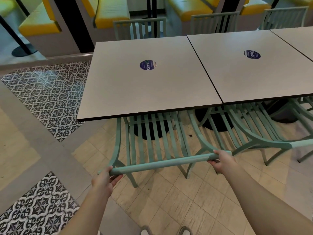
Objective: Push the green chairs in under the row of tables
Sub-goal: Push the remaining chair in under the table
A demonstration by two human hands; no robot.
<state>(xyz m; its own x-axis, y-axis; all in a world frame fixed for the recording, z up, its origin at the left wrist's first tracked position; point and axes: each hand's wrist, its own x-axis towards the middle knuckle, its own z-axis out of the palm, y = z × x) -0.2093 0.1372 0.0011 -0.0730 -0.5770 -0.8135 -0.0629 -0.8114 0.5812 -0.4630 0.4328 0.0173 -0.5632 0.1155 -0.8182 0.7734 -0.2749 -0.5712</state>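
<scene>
The row of tables point(169, 78) is long and gray. A green chair point(152, 143) sits partly under the first table. The left hand point(103, 180) and right hand point(222, 160) wrap their fingers around its top bar point(162, 162).

Around the pale grey table point(152, 85), which is wearing a round dark blue sticker point(147, 65), mint green chairs point(155, 146) are standing on beige tiles point(194, 192), black-and-white patterned tiles point(49, 95) are lying left of it, and yellow bench seats point(111, 14) are showing beyond it.
</scene>
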